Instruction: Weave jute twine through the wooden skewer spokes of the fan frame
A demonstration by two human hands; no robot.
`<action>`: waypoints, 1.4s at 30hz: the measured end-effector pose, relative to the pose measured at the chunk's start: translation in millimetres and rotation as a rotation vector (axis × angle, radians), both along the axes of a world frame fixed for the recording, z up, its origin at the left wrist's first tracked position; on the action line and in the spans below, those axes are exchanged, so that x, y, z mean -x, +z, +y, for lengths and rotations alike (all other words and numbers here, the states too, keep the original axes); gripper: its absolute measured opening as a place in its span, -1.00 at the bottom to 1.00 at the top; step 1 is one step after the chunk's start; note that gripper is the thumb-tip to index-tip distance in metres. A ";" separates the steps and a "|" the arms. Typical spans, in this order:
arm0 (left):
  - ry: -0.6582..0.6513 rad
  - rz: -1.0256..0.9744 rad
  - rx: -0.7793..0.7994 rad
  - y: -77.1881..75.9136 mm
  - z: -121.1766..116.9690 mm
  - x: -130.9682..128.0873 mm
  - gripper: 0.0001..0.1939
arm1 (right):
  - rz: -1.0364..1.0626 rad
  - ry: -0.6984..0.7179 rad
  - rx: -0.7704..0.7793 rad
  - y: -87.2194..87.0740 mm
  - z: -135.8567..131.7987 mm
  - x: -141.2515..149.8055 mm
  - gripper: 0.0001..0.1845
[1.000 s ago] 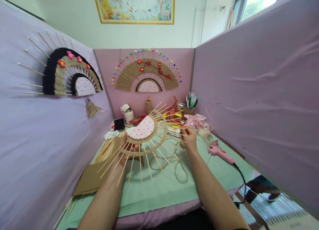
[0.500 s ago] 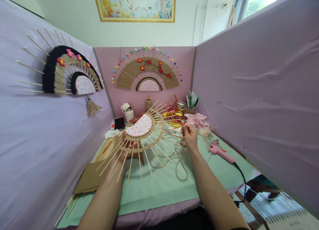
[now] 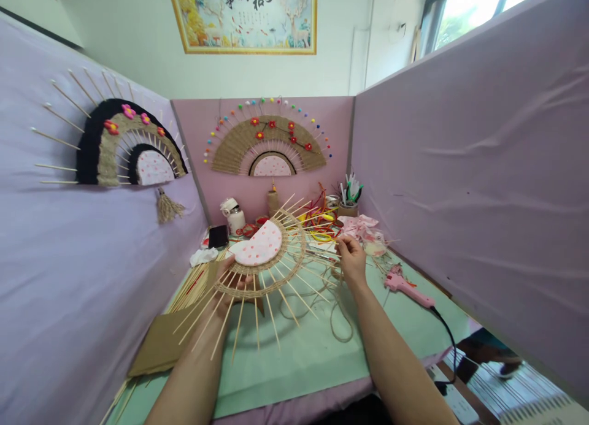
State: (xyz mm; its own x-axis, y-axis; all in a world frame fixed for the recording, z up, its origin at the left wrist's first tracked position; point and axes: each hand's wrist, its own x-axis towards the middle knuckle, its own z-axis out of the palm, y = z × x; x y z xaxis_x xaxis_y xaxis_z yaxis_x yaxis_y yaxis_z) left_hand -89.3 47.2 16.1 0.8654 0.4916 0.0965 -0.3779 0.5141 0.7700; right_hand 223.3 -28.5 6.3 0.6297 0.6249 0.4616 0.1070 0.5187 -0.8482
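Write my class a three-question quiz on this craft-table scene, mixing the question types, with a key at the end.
1. True or false: the left hand supports the stick fan.

2. Which of these lies on the green tablecloth, to the right of the right hand?
A) white bottle
B) pink glue gun
C) tassel

3. Fill in: the fan with the broad black outer band is on the panel to the wearer's ____.

Key: 1. true; 2. B; 3. left.

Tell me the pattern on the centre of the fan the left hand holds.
The fan centre is pale pink with reddish dots, best seen in the head view.
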 end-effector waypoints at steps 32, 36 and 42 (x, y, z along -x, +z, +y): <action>-0.256 0.336 -0.026 -9.0 -29.7 8.8 -0.50 | -0.083 0.034 0.093 -4.4 6.7 3.0 -0.72; -0.207 0.357 -0.001 -13.6 -30.6 25.0 -0.53 | -0.166 0.057 0.144 -7.2 4.5 2.8 -0.71; -0.108 0.378 0.042 -15.9 -30.6 41.2 -0.59 | -0.213 0.148 0.212 -7.6 1.5 -0.8 -0.72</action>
